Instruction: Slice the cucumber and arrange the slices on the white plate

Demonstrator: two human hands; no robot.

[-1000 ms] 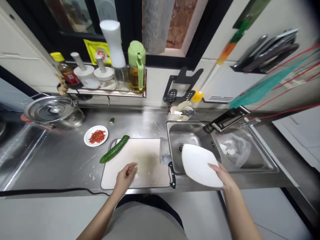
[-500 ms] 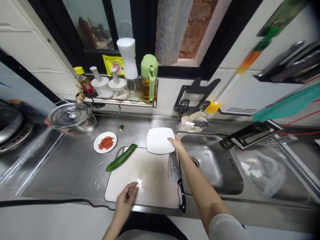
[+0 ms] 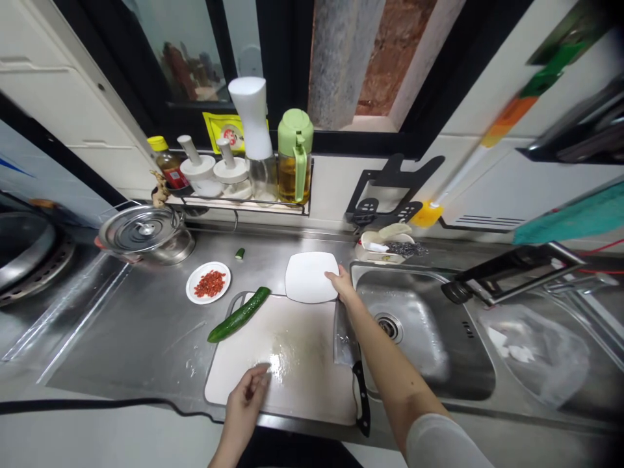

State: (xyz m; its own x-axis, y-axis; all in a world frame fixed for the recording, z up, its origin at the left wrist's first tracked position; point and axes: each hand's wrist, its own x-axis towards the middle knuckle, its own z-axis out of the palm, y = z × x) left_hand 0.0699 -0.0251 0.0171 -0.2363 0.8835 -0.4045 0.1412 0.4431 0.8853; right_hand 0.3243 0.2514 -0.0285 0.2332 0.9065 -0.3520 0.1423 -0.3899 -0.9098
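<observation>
Left of frame center, 1 cucumber (image 3: 238, 316) crosses the upper-left corner of a cutting board (image 3: 302, 357); at bottom center, the left hand (image 3: 247, 393) hangs released, loosely curled; mid-frame, a white plate (image 3: 310, 278) is grasped at its right edge by the right hand (image 3: 343, 286).

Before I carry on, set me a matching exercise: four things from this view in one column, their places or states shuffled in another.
Things:
1. Right hand
2. Cucumber
3. Knife
4. Round plate

Places or states:
A. At the edge of the cutting board, beside the sink
B. Gripping the rectangular plate
C. Holding red pieces
D. Across the cutting board's far left corner

Pairs: 1-B, 2-D, 3-A, 4-C
</observation>
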